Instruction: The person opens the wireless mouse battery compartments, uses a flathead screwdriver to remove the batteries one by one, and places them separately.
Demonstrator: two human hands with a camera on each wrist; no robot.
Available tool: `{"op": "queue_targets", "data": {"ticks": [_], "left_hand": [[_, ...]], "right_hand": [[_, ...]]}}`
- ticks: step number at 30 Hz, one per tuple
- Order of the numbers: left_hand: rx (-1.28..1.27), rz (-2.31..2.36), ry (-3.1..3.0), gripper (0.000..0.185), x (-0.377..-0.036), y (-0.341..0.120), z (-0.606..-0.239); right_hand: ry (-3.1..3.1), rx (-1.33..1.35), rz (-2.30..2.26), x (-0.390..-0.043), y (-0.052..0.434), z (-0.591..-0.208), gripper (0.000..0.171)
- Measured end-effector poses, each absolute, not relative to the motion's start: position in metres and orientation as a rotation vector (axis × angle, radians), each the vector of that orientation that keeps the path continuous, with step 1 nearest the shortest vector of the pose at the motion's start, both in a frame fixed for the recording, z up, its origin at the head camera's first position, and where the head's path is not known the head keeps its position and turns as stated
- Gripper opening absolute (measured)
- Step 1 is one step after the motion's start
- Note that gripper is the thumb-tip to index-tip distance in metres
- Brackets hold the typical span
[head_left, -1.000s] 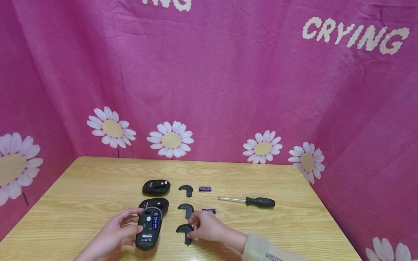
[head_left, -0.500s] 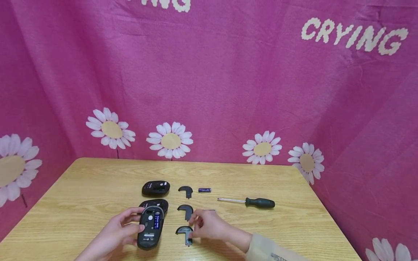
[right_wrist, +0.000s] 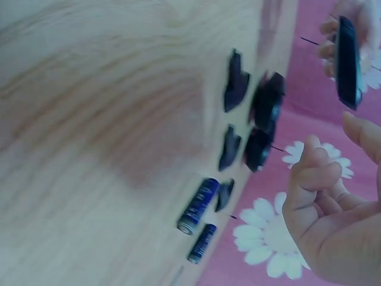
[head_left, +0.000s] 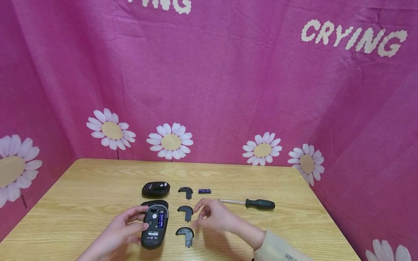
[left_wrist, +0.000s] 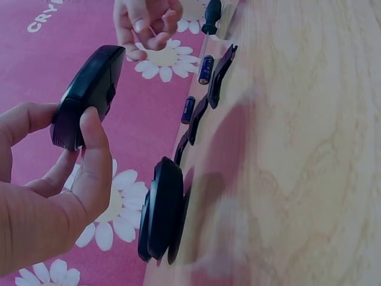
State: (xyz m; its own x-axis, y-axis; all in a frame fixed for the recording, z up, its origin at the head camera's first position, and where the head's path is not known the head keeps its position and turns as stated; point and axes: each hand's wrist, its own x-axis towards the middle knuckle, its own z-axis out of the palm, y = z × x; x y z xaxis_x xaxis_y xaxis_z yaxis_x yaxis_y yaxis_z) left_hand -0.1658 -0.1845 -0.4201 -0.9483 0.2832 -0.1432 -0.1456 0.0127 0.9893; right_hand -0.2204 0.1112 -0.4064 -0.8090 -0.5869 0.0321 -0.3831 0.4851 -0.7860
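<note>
Left hand (head_left: 125, 232) has the mouse (head_left: 155, 225) up off the table (head_left: 81, 203), belly up, thumb curled across its near side and fingers wrapped round the far side, a firm grip, and there is a blue battery (head_left: 160, 220) sitting in the open bay on its underside. From the left wrist view the same mouse (left_wrist: 89, 95) hangs clear above the wood, thumb (left_wrist: 95, 149) pressed along its edge. Right hand (head_left: 213, 217) floats just right of the mouse, above the table, fingers loosely curled with thumb and forefinger apart, and nothing shows between them; the right wrist view has those fingers (right_wrist: 312, 173) bent in, palm bare. Below that hand lie the loose pieces in a column: the nearest battery cover (head_left: 185, 233) flat on the wood, a second cover (head_left: 185, 211) just beyond it beside the fingertips, a third cover (head_left: 185, 191) farther back. A second mouse (head_left: 155, 203) lies just behind the held one, partly hidden by it, and a third mouse (head_left: 156, 189) sits farther back again. A spare battery (head_left: 204, 191) rests right of the far cover, and the right wrist camera catches another battery (right_wrist: 198, 205) lying on the table under the hand. Off to the right lies a screwdriver (head_left: 251, 203), green handle pointing right. Pink daisy cloth (head_left: 209, 90) hangs all round.
</note>
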Motion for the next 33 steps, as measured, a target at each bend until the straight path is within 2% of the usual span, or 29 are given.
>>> {"op": "queue_targets", "data": {"ticks": [11, 21, 33], "left_hand": [[0.004, 1.918, 2.035, 0.062, -0.169, -0.173, -0.405], [0.23, 1.899, 2.05, 0.056, -0.17, -0.162, -0.391], [0.385, 1.752, 1.967, 0.041, -0.18, -0.146, -0.375]], "right_hand": [[2.457, -0.708, -1.377, -0.215, 0.121, -0.377, 0.024], [2.488, -0.709, -1.39, -0.205, 0.123, -0.36, 0.026], [2.396, -0.725, -1.424, -0.197, 0.12, -0.366, 0.024]]}}
